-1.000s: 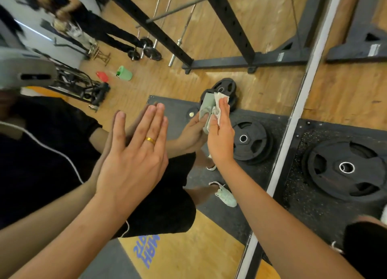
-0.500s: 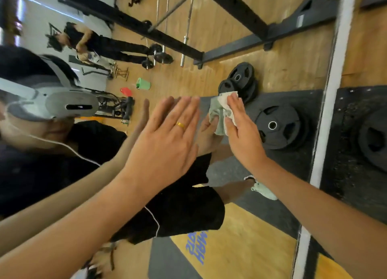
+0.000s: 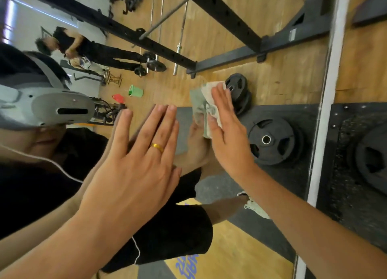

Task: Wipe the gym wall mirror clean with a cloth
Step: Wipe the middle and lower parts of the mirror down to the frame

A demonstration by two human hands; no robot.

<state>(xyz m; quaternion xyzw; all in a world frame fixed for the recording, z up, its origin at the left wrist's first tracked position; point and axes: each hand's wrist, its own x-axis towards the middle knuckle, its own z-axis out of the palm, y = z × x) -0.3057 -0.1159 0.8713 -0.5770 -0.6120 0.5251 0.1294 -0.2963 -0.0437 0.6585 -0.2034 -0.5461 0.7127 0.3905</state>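
The wall mirror (image 3: 272, 38) fills most of the head view and ends at a white edge strip (image 3: 326, 90) on the right. My left hand (image 3: 134, 174), with a gold ring, lies flat on the glass with its fingers straight and holds nothing. My right hand (image 3: 228, 136) presses a crumpled pale green cloth (image 3: 199, 103) against the mirror with straight fingers. The cloth sticks out to the left of and above the fingertips. Both hands' reflections meet them in the glass.
Right of the strip, a black weight plate (image 3: 372, 159) lies on a dark rubber mat. The mirror reflects a black rack, barbells, weight plates (image 3: 270, 140), a green cup (image 3: 136, 91) and another person (image 3: 88, 48) far back.
My right hand has slid the cloth a little left across the glass, off the reflected small plates, and lies flatter on it. The left hand stays flat on the mirror. My view has swung.
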